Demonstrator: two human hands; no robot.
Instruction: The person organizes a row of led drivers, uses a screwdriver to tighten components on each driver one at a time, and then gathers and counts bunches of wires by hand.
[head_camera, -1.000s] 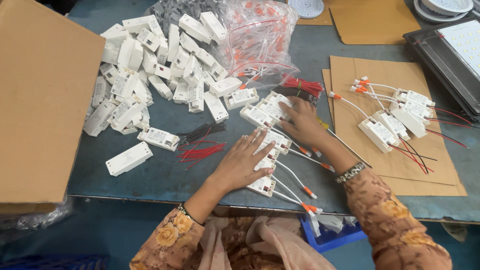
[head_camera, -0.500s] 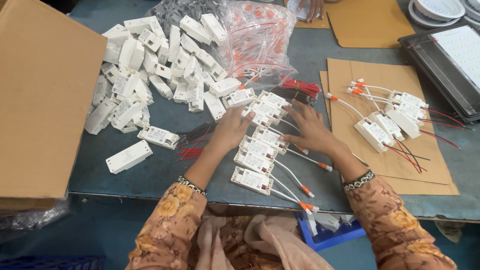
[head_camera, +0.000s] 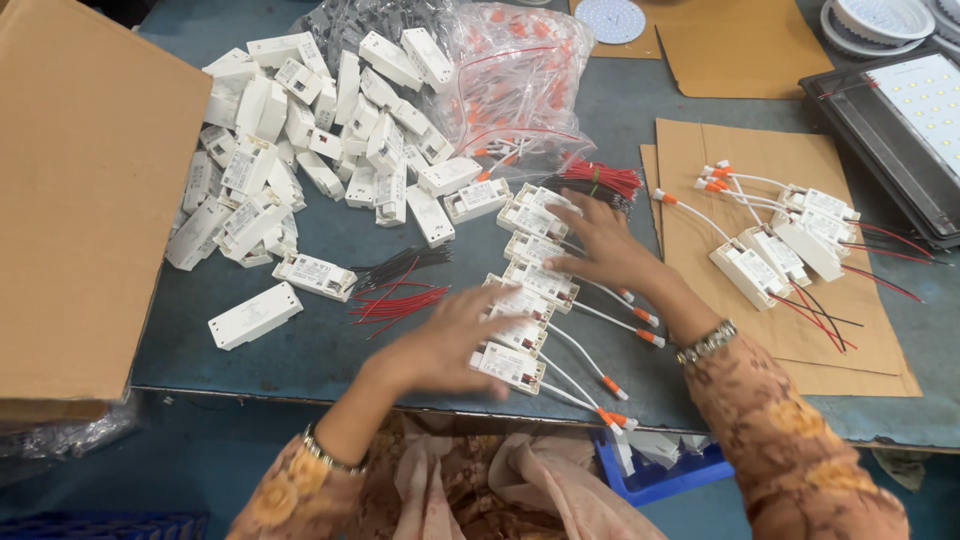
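A column of white LED driver modules (head_camera: 527, 290) with orange-tipped white leads lies near the front edge of the desk (head_camera: 300, 350) — left hand (head_camera: 450, 345) flat, fingers spread over the lower units, right hand (head_camera: 605, 245) open on the upper ones, neither gripping. Judged partly done: wired drivers (head_camera: 775, 250) rest on cardboard (head_camera: 740, 150); a large unsorted pile (head_camera: 300, 130) remains.

Both forearms reach forward from the bottom edge, in patterned orange sleeves. The left hand (head_camera: 445, 345) is flat, palm down, fingers spread and blurred. The right hand (head_camera: 605, 250) lies farther forward — palm down, fingers splayed leftward. Each wrist wears 1 bracelet — neither hand grips anything.
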